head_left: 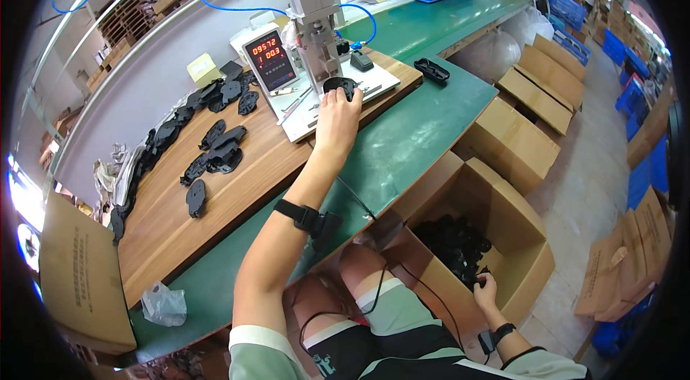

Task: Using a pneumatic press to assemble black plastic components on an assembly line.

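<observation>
My left hand (338, 119) reaches up to a bench press (316, 28) and grips a black plastic part (339, 84) on its white base, below the press head. The fingers cover the near side of that part. Down at the lower right, my right hand (486, 291) is inside an open cardboard box (528, 240), beside a heap of black parts (449, 243). Its fingers are closed on a small black piece, mostly hidden by the hand.
Flat black pieces (223, 154) lie scattered on the wooden board (162, 236). A digital counter (270, 57) stands left of the press. A black tray-like part (432, 71) rests on the green bench (402, 132). Cardboard boxes (514, 143) line its right side.
</observation>
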### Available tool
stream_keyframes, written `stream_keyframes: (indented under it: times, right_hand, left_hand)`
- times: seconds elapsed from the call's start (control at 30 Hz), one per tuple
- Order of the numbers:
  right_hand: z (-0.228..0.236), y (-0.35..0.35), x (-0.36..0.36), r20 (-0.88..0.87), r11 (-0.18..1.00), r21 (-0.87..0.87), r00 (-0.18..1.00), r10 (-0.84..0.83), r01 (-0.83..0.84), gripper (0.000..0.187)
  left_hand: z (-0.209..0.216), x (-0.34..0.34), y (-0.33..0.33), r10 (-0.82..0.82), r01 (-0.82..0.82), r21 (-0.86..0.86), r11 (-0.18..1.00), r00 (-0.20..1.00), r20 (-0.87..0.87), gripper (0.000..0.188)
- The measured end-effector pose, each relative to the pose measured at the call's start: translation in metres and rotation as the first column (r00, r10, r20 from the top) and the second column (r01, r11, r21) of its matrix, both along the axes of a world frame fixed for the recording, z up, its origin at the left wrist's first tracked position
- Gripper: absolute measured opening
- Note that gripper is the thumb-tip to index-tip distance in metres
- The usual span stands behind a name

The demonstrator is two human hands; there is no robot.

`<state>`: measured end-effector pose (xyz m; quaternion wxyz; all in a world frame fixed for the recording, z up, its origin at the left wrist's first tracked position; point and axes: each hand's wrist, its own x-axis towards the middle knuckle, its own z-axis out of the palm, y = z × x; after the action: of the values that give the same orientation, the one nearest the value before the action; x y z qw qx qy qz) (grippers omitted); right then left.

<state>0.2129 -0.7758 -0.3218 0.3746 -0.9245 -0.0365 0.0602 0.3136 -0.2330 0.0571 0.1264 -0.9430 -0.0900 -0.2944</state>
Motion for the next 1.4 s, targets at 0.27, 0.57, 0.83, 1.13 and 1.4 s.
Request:
stream_keyframes:
  times: [0.27,0.57,0.83,1.13,1.4]
  right_hand:
    - [-0.055,-0.002,0.018,-0.375,0.997,0.046,0.924,0.076,-0.063,0.025]
    - [0.132,0.138,0.053,0.460,0.934,0.177,0.865,0.200,-0.310,0.037]
    - [0.365,0.335,0.121,0.828,0.761,0.033,0.443,0.342,-0.648,0.059]
    - [0.372,0.468,0.186,0.867,0.714,-0.289,0.143,0.478,-0.637,0.025]
    - [0.382,0.451,0.211,0.798,0.667,-0.300,0.202,0.567,-0.682,0.036]
  left_hand:
    - [0.006,0.006,0.001,-0.020,0.019,-0.139,0.990,1.000,0.000,0.026]
    - [-0.013,0.007,0.016,-0.071,0.066,-0.128,0.990,0.997,-0.038,0.052]
    - [0.001,-0.012,0.006,-0.052,0.062,-0.287,0.956,0.998,0.041,0.059]
    - [-0.020,-0.012,0.043,-0.259,0.366,-0.482,0.796,0.926,0.275,0.085]
    - [-0.026,-0.112,0.043,0.205,-0.127,-0.267,0.955,0.936,0.286,0.062]
